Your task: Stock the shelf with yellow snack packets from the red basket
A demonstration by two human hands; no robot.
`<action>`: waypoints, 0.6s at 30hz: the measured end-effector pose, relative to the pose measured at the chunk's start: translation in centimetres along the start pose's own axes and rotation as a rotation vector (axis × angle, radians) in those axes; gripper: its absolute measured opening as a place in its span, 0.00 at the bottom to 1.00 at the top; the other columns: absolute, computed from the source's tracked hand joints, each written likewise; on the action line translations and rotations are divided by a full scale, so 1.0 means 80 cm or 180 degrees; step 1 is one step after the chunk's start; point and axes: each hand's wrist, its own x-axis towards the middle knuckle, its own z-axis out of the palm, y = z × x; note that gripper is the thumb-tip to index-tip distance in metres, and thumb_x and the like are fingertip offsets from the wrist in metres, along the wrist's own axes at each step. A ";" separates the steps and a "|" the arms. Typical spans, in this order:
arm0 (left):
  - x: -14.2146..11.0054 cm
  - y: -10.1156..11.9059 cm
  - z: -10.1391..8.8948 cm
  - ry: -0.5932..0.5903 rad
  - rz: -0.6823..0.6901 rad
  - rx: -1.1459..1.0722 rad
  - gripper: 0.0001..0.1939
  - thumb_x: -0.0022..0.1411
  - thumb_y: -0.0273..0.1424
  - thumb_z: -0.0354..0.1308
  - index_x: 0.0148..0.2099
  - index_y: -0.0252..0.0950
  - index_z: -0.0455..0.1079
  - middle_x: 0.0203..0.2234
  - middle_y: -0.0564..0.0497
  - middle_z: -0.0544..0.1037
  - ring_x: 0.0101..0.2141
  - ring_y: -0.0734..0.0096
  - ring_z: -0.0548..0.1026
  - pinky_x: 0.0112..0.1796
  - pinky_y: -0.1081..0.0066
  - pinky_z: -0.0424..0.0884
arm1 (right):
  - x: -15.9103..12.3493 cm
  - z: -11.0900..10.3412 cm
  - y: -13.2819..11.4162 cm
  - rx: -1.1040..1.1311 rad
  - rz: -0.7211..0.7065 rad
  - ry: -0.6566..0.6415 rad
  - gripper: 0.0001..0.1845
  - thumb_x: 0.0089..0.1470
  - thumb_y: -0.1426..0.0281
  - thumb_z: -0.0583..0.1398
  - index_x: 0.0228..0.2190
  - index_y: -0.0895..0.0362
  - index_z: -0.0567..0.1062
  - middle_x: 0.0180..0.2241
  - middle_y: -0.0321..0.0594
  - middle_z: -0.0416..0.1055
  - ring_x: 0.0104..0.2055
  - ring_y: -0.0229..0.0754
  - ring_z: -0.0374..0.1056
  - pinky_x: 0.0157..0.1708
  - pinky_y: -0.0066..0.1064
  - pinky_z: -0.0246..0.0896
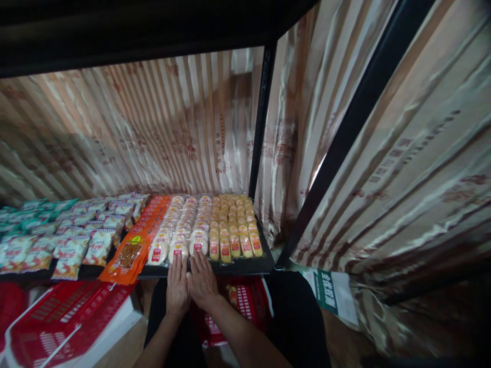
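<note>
Both of my hands rest side by side at the front edge of a black shelf, fingers stretched out. My left hand touches the front of the middle column of white round cakes in clear wrappers. Against the front of the right column lie the fingertips of my right hand. Neither hand grips anything. To the right, small yellow wrapped pastries stand in tight rows. Flat orange packets overlap to the left of the white cakes, the front ones jutting past the shelf edge.
White-and-blue snack bags and green bags fill the shelf further left. Red bags lie below, and another red bag is under my hands. A black post rises at right before patterned curtains.
</note>
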 end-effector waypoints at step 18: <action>0.000 -0.004 0.008 -0.0027 -0.0086 -0.0074 0.30 0.67 0.29 0.38 0.68 0.42 0.34 0.66 0.45 0.44 0.64 0.61 0.44 0.59 0.53 0.53 | 0.002 -0.017 -0.007 0.0058 0.0244 -0.0395 0.28 0.60 0.65 0.48 0.59 0.66 0.58 0.64 0.50 0.46 0.67 0.49 0.38 0.64 0.42 0.39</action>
